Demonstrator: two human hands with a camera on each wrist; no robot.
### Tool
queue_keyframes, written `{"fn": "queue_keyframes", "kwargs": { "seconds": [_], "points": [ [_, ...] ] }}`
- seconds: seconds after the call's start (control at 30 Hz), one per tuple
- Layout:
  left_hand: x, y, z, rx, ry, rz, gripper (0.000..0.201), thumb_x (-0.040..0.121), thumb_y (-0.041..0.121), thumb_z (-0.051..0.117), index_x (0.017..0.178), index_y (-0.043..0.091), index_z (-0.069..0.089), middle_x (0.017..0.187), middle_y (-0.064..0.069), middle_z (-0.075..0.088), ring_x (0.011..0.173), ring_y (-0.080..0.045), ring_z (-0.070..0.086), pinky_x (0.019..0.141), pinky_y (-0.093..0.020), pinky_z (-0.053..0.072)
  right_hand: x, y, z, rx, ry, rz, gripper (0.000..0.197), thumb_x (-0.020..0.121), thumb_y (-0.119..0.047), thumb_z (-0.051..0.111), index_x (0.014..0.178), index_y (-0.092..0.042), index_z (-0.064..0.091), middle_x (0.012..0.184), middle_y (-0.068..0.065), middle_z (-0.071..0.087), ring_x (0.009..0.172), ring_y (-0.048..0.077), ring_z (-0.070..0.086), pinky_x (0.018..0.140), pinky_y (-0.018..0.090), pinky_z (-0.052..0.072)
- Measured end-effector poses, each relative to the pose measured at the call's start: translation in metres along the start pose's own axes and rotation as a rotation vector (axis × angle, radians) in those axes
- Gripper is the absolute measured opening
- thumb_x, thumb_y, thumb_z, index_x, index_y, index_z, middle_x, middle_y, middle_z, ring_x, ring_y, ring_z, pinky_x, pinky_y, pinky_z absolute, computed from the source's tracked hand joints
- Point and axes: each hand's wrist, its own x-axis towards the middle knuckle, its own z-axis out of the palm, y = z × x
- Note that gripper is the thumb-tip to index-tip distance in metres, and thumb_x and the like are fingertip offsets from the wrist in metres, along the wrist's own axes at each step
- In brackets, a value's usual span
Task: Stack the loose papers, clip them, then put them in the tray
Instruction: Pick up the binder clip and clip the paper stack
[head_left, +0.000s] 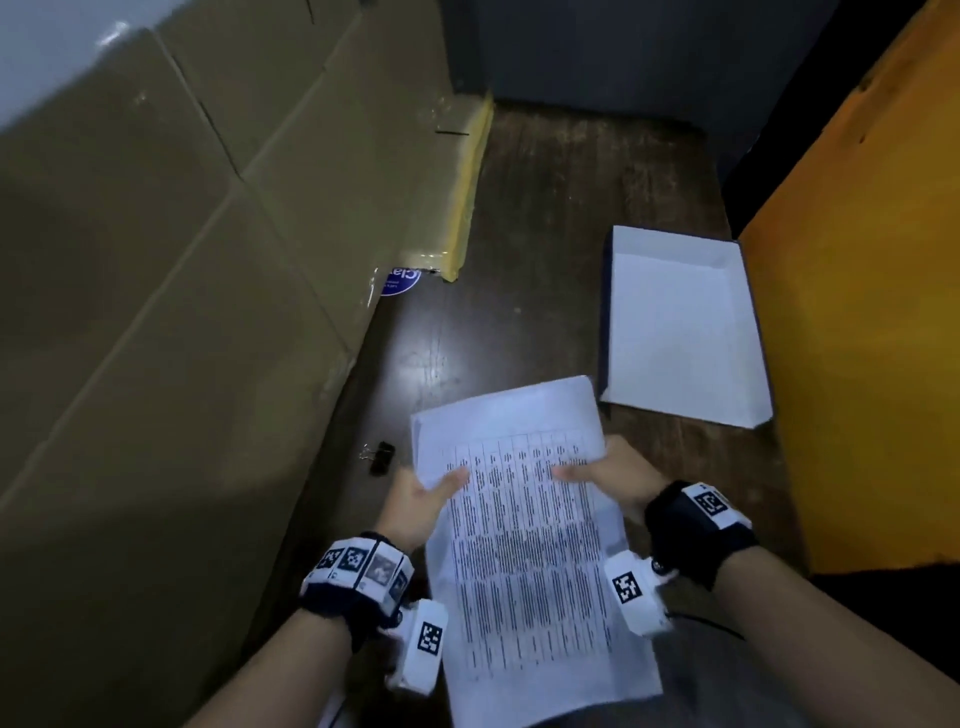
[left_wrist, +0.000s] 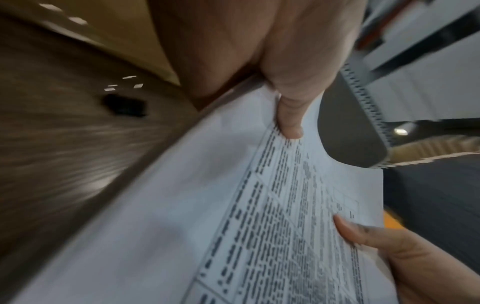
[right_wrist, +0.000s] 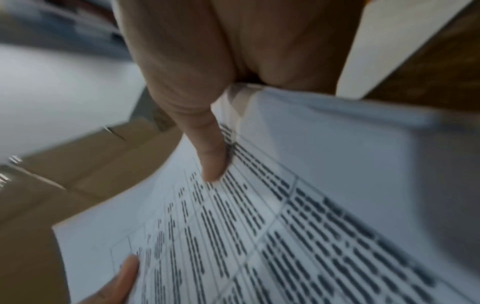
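Note:
A stack of printed papers (head_left: 524, 540) covered in table text is held above the dark wooden table (head_left: 545, 208). My left hand (head_left: 421, 493) pinches the stack's left edge, thumb on top (left_wrist: 288, 115). On the right edge, my right hand (head_left: 608, 475) holds it the same way, thumb lying on the print (right_wrist: 210, 156). The sheets sit slightly askew, with a rear sheet showing at the far end. A black binder clip (head_left: 381, 457) lies on the table just left of the papers, also blurred in the left wrist view (left_wrist: 126, 106). The white shallow tray (head_left: 680, 332) lies beyond on the right.
Large cardboard boxes (head_left: 182, 260) wall off the left side of the table. An orange panel (head_left: 862, 312) stands along the right, close against the tray. Dark wall panels close the far end.

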Motion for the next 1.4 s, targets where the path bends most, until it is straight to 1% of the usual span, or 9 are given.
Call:
{"fn": "queue_keyframes", "kwargs": {
  "seconds": [0.1, 0.23, 0.5, 0.63, 0.77, 1.0, 1.1, 1.23, 1.4],
  "points": [
    [0.01, -0.038, -0.013, -0.007, 0.103, -0.159, 0.024, 0.081, 0.022, 0.073, 0.096, 0.003, 0.07, 0.102, -0.015, 0.073, 0.102, -0.032, 0.069, 0.089, -0.039, 0.054, 0.029, -0.002, 0.023, -0.205, 0.122, -0.018, 0.051, 0.071, -0.011, 0.083, 0.116, -0.009, 0.06, 0.123, 0.013, 0.067, 0.107, 0.024, 0.065, 0.1, 0.04, 0.049],
    [0.01, -0.064, -0.023, 0.037, 0.175, -0.296, 0.035, 0.081, 0.035, 0.071, 0.089, 0.003, 0.059, 0.085, -0.009, 0.068, 0.083, -0.026, 0.064, 0.065, -0.03, 0.051, 0.058, -0.041, 0.067, -0.606, 0.303, -0.268, 0.062, 0.077, -0.028, 0.076, 0.132, -0.017, 0.048, 0.133, 0.008, 0.056, 0.122, 0.027, 0.055, 0.103, 0.05, 0.045],
    [0.002, -0.102, -0.044, -0.006, 0.286, -0.391, 0.041, 0.082, 0.037, 0.07, 0.091, -0.002, 0.063, 0.089, -0.015, 0.063, 0.081, -0.026, 0.061, 0.074, -0.029, 0.042, 0.097, -0.09, 0.196, -1.079, -0.168, -0.441, 0.027, 0.089, -0.012, 0.056, 0.112, -0.022, 0.067, 0.119, 0.005, 0.066, 0.111, 0.028, 0.061, 0.095, 0.038, 0.046],
    [0.0, -0.122, -0.056, -0.024, 0.29, -0.386, 0.091, 0.059, 0.068, 0.069, 0.107, -0.009, 0.063, 0.104, -0.02, 0.072, 0.097, -0.034, 0.069, 0.092, -0.042, 0.053, 0.112, -0.089, 0.227, -1.326, -0.338, -0.496, 0.031, 0.088, -0.005, 0.058, 0.113, -0.02, 0.067, 0.121, 0.008, 0.064, 0.108, 0.029, 0.061, 0.087, 0.038, 0.053],
    [0.003, -0.137, -0.068, -0.003, 0.273, -0.369, 0.094, 0.057, 0.071, 0.071, 0.1, -0.013, 0.061, 0.083, -0.014, 0.068, 0.079, -0.031, 0.07, 0.084, -0.039, 0.055, 0.125, -0.085, 0.239, -1.488, -0.375, -0.493, 0.017, 0.086, -0.006, 0.061, 0.099, -0.013, 0.071, 0.101, 0.012, 0.071, 0.091, 0.032, 0.067, 0.073, 0.037, 0.053],
    [0.001, -0.114, -0.071, -0.001, 0.216, -0.292, 0.055, 0.072, 0.051, 0.072, 0.056, 0.011, 0.038, 0.055, -0.01, 0.043, 0.048, -0.019, 0.042, 0.058, -0.027, 0.039, 0.14, -0.084, 0.22, -1.489, -0.387, -0.441, 0.023, 0.089, -0.001, 0.054, 0.11, 0.0, 0.063, 0.115, 0.02, 0.067, 0.107, 0.034, 0.063, 0.089, 0.037, 0.049],
    [0.007, -0.112, -0.066, 0.025, 0.204, -0.283, 0.047, 0.075, 0.046, 0.073, 0.064, 0.007, 0.048, 0.061, -0.004, 0.057, 0.051, -0.015, 0.054, 0.056, -0.025, 0.044, 0.142, -0.084, 0.201, -1.488, -0.354, -0.383, 0.024, 0.088, -0.005, 0.059, 0.111, 0.001, 0.063, 0.118, 0.022, 0.063, 0.106, 0.037, 0.062, 0.085, 0.035, 0.049],
    [0.011, -0.11, -0.06, 0.047, 0.195, -0.288, 0.069, 0.062, 0.062, 0.072, 0.092, 0.001, 0.063, 0.085, -0.013, 0.073, 0.079, -0.027, 0.071, 0.076, -0.037, 0.057, 0.143, -0.08, 0.176, -1.346, -0.278, -0.302, 0.019, 0.086, -0.003, 0.064, 0.103, 0.003, 0.065, 0.112, 0.022, 0.064, 0.093, 0.036, 0.065, 0.07, 0.03, 0.045],
    [0.014, -0.086, -0.05, 0.052, 0.113, -0.231, 0.03, 0.083, 0.028, 0.07, 0.061, 0.014, 0.057, 0.059, 0.003, 0.064, 0.055, -0.012, 0.063, 0.062, -0.025, 0.047, 0.13, -0.08, 0.129, -0.837, -0.054, -0.395, 0.018, 0.084, -0.005, 0.065, 0.069, -0.011, 0.056, 0.137, 0.014, 0.055, 0.127, 0.028, 0.052, 0.098, 0.024, 0.037]
  ]
}}
